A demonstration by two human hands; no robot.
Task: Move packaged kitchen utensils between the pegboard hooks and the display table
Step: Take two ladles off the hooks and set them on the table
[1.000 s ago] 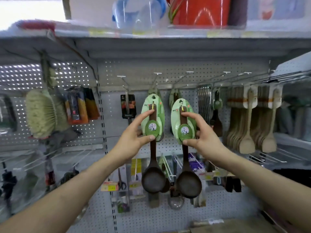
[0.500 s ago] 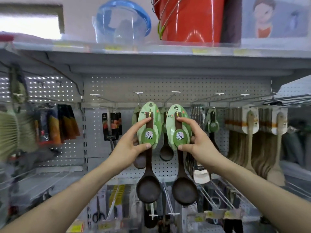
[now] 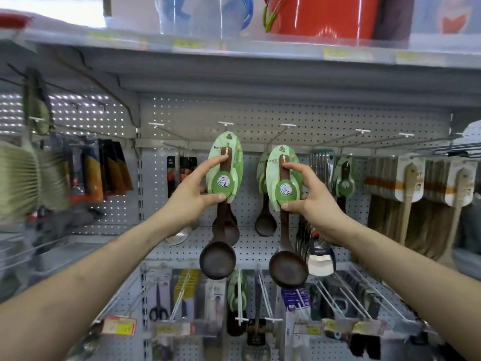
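I hold two dark wooden ladles on green oval cards up at the grey pegboard (image 3: 325, 121). My left hand (image 3: 190, 194) pinches the left ladle (image 3: 224, 183) by its card, thumb under and index finger on the handle. That card's top sits just below a white-tipped hook (image 3: 226, 124). My right hand (image 3: 309, 199) pinches the right ladle (image 3: 284, 188) the same way, below another hook (image 3: 288, 125). More green-carded ladles (image 3: 263, 178) hang behind the right one.
Wooden spatulas (image 3: 408, 194) hang at the right, metal utensils (image 3: 318, 162) next to my right hand, brushes (image 3: 26, 175) at the left. Long hooks with scissors (image 3: 158, 312) and other packs jut out below. A shelf above carries a red bucket (image 3: 322, 14).
Both hands have lifted the ladles higher, closer to the upper hooks, and spread them further apart. The camera has tilted up and moved nearer the pegboard.
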